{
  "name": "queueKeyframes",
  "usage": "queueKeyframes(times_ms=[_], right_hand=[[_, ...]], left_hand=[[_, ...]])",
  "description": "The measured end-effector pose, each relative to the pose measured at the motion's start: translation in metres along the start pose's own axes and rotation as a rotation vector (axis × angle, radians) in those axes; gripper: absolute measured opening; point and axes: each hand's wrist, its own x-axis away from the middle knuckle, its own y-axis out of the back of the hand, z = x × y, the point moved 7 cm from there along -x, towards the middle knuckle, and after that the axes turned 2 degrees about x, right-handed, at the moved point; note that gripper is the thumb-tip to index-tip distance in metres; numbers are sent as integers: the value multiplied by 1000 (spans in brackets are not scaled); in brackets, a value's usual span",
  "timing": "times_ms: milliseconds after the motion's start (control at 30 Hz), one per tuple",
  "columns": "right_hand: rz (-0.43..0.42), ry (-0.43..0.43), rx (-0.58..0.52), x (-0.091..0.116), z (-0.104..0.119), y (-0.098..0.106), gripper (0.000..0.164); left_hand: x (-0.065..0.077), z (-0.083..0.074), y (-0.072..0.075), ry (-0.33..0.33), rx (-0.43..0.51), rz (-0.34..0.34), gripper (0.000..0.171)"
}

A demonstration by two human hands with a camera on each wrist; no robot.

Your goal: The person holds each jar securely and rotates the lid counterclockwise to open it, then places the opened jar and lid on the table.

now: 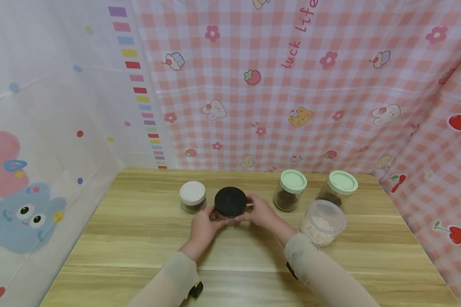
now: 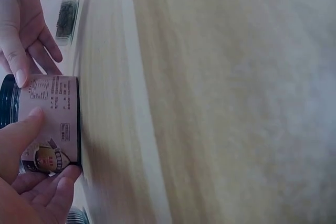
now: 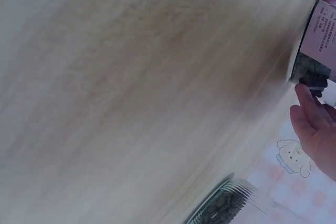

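A jar with a black lid (image 1: 230, 201) and a pink printed label (image 2: 59, 97) stands upright on the wooden table. My left hand (image 1: 202, 230) holds it from the left, thumb across the label and fingers round the side. From the right, my right hand (image 1: 263, 212) reaches to the jar; its thumb touches the label in the left wrist view, while the other fingers (image 3: 310, 111) stretch out fairly straight by the jar's side. Dark pieces show through the glass (image 3: 310, 69) below the label's edge. Close on the left stands a small white-lidded jar (image 1: 193, 194).
Two green-lidded jars (image 1: 293, 182) (image 1: 342, 183) with dark contents stand at the back right. A wider clear tub (image 1: 322, 224) of pale flakes sits in front of them, beside my right forearm. Patterned cloth (image 1: 269, 98) hangs behind the table (image 1: 246, 281).
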Motion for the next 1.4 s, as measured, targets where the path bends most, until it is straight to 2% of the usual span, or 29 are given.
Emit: queueKeyframes(times_ms=[433, 767, 1067, 1400], right_hand=[[-2, 49, 80, 22, 1, 3, 66], [10, 43, 104, 39, 2, 3, 62], [-6, 18, 128, 62, -1, 6, 62], [-30, 51, 178, 82, 0, 6, 62]], left_hand=[[17, -8, -2, -45, 34, 29, 50], [30, -15, -1, -112, -62, 47, 42], [42, -20, -9, -125, -22, 130, 47], [54, -26, -11, -171, -75, 141, 50]])
